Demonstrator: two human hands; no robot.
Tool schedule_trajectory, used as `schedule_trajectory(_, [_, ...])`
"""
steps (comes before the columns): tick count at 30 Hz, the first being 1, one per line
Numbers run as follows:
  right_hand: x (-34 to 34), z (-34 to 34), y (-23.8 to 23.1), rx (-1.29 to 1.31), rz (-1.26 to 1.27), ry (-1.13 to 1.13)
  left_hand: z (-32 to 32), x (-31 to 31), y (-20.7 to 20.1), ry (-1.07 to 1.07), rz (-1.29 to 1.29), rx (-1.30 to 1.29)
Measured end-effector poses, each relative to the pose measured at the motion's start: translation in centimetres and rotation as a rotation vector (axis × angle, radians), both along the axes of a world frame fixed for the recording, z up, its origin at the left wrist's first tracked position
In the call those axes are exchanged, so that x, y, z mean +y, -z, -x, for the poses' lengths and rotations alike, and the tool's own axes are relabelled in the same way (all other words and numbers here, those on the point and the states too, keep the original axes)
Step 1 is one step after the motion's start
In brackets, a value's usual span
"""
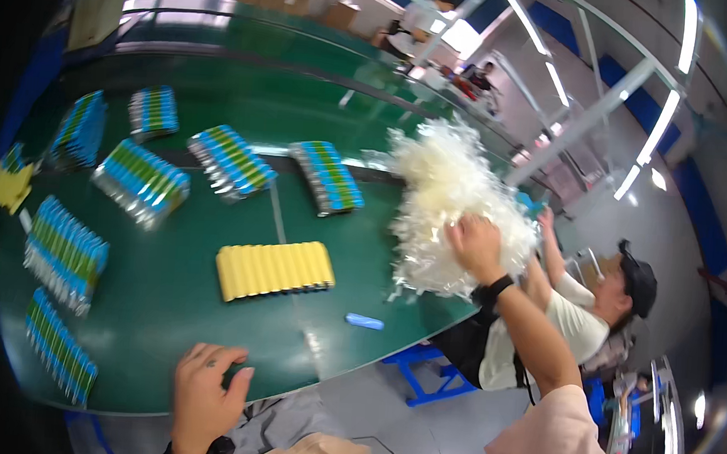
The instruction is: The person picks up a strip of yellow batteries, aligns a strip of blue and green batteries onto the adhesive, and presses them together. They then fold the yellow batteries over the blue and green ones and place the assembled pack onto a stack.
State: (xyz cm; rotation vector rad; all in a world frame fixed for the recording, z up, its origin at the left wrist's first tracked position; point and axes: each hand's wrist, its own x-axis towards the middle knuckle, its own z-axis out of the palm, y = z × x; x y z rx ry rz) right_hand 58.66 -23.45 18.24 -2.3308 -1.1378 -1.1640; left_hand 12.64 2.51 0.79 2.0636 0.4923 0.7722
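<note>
My right hand [477,244] is raised over the right end of the green table [192,300] and grips a big fluffy bundle of white plastic strips [445,190]. My left hand [203,396] rests on the table's near edge, fingers curled over the rim, holding nothing. A row of yellow packets [274,270] lies in the middle of the table, between my two hands. A small blue object [364,321] lies near the front edge.
Several stacks of blue-and-green packets [141,182] are spread over the table's left and far side. A person in a dark cap and white shirt [591,312] sits at the right, an arm reaching up by the bundle. Other people work far behind.
</note>
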Motion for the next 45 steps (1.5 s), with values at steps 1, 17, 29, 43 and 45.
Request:
schedule_trajectory(1, [0.2, -1.2, 3.9, -0.002, 0.163, 0.071, -0.2, 0.0, 0.0, 0.007, -0.030, -0.004])
schedule_trajectory(17, [13.2, 27.6, 5.7, 0.494, 1.076, -0.906, 8.2, 1.4, -0.8, -0.327, -0.235, -0.220])
schedule_trajectory(29, [24.2, 38.1, 9.3, 0.415, 1.020, -1.199, 16.6, 6.5, -1.7, -0.590, -0.447, 0.492])
schedule_trajectory(43, [26.8, 40.3, 13.2, 0.366, 0.900, -1.214, 16.7, 6.7, -2.0, -0.515, -0.491, 0.561])
schedule_trajectory(45, [26.7, 40.3, 13.3, 0.360, 0.892, -1.213, 16.8, 6.8, -1.9, -0.514, -0.508, 0.540])
